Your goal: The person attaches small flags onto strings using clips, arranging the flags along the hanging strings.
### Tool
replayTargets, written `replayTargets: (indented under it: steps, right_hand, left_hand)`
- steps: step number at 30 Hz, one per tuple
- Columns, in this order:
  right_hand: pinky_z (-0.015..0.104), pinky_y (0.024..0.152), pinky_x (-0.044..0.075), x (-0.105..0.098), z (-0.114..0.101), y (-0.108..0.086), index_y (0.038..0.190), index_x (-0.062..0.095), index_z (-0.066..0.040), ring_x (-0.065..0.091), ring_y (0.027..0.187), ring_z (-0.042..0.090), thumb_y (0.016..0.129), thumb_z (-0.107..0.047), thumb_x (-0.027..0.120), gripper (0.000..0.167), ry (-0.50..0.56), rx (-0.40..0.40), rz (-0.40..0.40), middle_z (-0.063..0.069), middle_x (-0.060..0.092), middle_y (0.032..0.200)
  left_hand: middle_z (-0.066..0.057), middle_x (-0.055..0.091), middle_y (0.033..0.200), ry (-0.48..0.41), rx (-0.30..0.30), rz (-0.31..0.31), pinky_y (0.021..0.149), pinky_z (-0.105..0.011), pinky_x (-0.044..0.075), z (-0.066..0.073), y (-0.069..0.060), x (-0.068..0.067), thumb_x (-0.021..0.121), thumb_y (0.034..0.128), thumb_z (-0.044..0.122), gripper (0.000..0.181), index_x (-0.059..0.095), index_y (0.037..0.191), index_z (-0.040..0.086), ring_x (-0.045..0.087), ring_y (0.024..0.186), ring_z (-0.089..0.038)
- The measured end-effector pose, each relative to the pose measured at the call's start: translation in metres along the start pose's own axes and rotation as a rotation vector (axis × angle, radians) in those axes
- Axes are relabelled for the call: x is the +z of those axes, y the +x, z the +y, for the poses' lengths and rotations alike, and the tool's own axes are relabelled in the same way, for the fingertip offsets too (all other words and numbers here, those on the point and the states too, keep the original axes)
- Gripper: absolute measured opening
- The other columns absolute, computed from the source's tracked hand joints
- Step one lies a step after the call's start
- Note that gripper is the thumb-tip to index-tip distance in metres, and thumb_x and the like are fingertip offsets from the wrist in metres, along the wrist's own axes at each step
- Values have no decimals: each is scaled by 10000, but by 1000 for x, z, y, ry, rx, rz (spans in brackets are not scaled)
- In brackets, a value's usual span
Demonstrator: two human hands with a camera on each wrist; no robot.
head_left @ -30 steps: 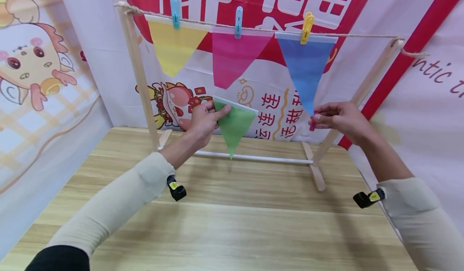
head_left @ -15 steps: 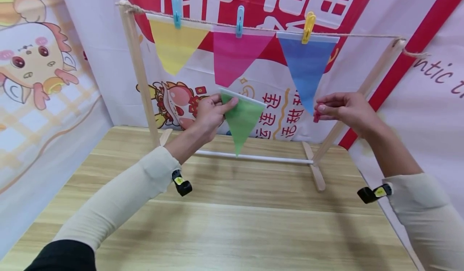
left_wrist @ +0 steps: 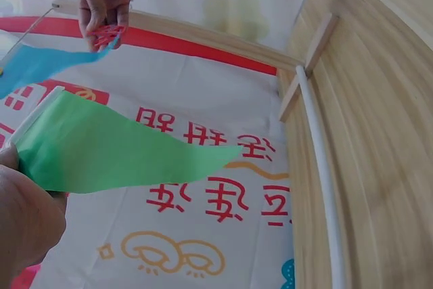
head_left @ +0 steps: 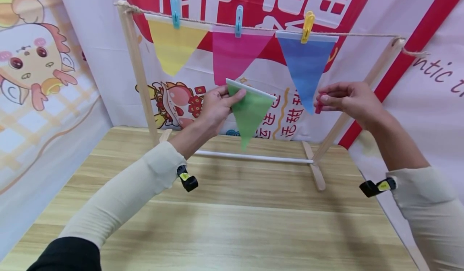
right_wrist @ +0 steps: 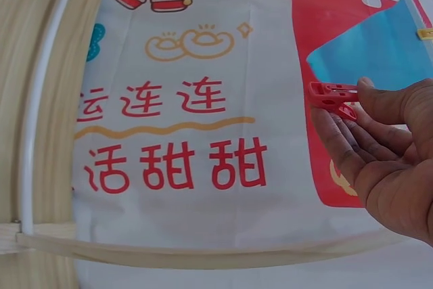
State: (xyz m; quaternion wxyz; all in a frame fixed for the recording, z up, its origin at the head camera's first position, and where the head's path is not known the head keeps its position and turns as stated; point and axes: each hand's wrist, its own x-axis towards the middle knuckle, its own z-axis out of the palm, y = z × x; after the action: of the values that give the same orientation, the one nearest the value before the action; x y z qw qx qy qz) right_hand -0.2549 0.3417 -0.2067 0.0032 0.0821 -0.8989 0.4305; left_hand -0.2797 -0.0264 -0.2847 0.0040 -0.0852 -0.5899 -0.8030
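My left hand [head_left: 219,108] pinches a green triangular pennant [head_left: 250,112] near the left end of its white top strip; the point hangs downward. My right hand [head_left: 353,100] holds a small red clothespin [right_wrist: 331,93] between thumb and fingers, beside the tip of the blue pennant [head_left: 306,67]. Above, a twine line [head_left: 362,35] carries a yellow pennant [head_left: 175,41] under a blue clothespin [head_left: 175,12], a pink pennant [head_left: 235,47] under another blue clothespin [head_left: 239,21], and the blue pennant under a yellow clothespin [head_left: 307,27].
The twine runs between two wooden posts, a left post [head_left: 135,65] and a right post [head_left: 384,59]. A white rod [head_left: 253,157] joins them low down, above the wooden table [head_left: 232,230]. A printed cloth backdrop [head_left: 203,67] hangs close behind.
My left hand has risen and moved right with the green pennant, which now overlaps the pink one's lower tip. My right hand has lifted slightly and shifted right with the red clothespin.
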Motion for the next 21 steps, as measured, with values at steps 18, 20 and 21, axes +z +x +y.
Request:
replayTargets:
  steps: [18,20,21]
  right_hand:
    - [175,859,661,-14,-22,1,1552,667,-186,831,1033,36,1027,-452,807,605,33,-21,49,-190,823,1188]
    - [175,858,662,-17,-23,3,1546,677,-190,832,1032,38,1026,-442,809,593,44,-25,51,-183,826,1187]
    - [176,856,662,-18,-24,4,1536,687,-194,833,1030,40,1025,-434,810,577,46,-29,53,-181,827,1180]
  left_hand:
    - [-137,782,1397,-22,57,-54,1174,-468,615,22,4,38,789,1076,212,361,757,1400,57,777,1251,-277]
    - [-128,780,1401,-20,51,-59,1171,-468,616,24,4,40,793,1074,215,364,757,1405,68,774,1255,-278]
    - [-119,778,1404,-16,49,-61,1174,-474,614,25,4,42,795,1073,220,369,755,1410,77,772,1260,-279]
